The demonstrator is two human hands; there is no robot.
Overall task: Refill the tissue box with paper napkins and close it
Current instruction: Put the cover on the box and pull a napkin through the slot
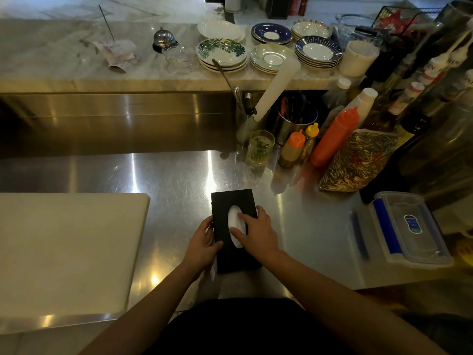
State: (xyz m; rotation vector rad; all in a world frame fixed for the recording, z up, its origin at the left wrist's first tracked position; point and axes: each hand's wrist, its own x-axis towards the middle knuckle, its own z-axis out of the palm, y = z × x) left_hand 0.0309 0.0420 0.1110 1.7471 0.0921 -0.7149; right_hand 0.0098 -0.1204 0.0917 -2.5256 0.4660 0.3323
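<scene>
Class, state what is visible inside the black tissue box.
White napkins show through the oval opening of the black tissue box; the right hand partly covers them. How full it is stays hidden.

- Showing matte black: tissue box [236, 230], white napkins [235, 221] filling its oval opening.
- Gleaming silver with fine scratches: steel worktop [179, 180].
- Looking plain cream: cutting board [64, 249].
- Displaying green leaf print on white: plate stack [221, 51].
- Wearing navy rims with white centres: saucers [318, 51].
- Glowing orange-red: squeeze bottle [332, 139].
- Carrying blue clips on clear plastic: container [407, 229].
</scene>
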